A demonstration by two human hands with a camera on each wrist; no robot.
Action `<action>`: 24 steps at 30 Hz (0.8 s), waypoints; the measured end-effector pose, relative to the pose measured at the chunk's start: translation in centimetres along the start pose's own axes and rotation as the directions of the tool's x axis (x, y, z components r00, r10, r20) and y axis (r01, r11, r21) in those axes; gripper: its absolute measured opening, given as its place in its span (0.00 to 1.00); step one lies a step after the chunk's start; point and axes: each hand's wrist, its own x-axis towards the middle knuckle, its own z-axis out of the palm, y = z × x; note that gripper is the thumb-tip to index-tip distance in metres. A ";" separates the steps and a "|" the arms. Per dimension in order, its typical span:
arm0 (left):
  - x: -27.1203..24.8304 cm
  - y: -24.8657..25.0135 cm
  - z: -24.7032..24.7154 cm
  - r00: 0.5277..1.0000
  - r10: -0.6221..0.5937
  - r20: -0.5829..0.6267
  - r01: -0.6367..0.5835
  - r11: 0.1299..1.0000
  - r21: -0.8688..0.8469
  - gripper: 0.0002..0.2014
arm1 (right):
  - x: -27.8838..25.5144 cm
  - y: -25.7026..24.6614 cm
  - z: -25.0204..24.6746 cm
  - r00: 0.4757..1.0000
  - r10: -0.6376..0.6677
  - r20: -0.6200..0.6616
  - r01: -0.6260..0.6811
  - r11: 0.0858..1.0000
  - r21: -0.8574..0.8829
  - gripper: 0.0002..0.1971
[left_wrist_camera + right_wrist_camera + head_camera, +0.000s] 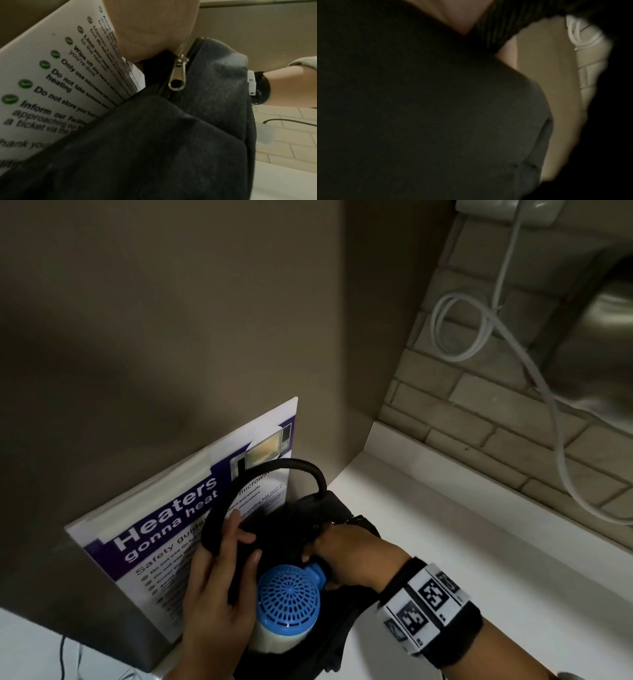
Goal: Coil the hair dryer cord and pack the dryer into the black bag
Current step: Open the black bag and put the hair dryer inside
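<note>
My left hand grips the near-left rim of the black bag, fingers curled over the fabric edge and thumb hidden behind it, holding the mouth open on a white counter. My right hand closes around the blue handle of the hair dryer, fingers wrapped at the neck and reaching down into the bag's opening. The dryer sits in the mouth of the bag, its blue vented rear grille facing up and its pale barrel pointing down along the near wall; how deep the rest goes is hidden by fabric. The bag's black carry handle arches up behind, touching a laminated microwave safety notice that leans against the brown wall panel just to the left, leaving little room on that side. From the left wrist, the bag's metal zipper pull hangs at the open edge, with the notice pressed right beside the fabric. To the right the counter runs open toward a tiled backsplash, where a white cable loops down from a wall socket, well apart from the bag. The right wrist view is mostly dark cloth, with only a sliver of wall and white cable showing.
</note>
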 end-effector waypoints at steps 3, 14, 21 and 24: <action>0.2 0.3 -0.3 0.999 -0.034 0.005 0.034 0.999 -0.017 0.24 | -0.4 -0.9 0.8 1.000 0.011 -0.024 -0.010 1.000 0.013 0.30; 1.1 1.2 -1.0 0.993 -0.114 0.040 0.114 0.993 -0.004 0.26 | 1.6 0.9 2.9 0.975 0.219 -0.033 -0.199 0.930 0.308 0.23; 0.8 1.0 -1.6 0.985 -0.090 0.148 0.081 0.995 0.066 0.30 | 0.5 0.1 1.7 0.923 0.287 -0.257 0.030 0.611 0.791 0.23; -0.2 0.5 -1.5 0.975 -0.115 0.188 0.107 0.993 0.053 0.36 | -1.2 -0.6 0.4 0.979 0.184 -0.090 0.073 0.100 0.992 0.19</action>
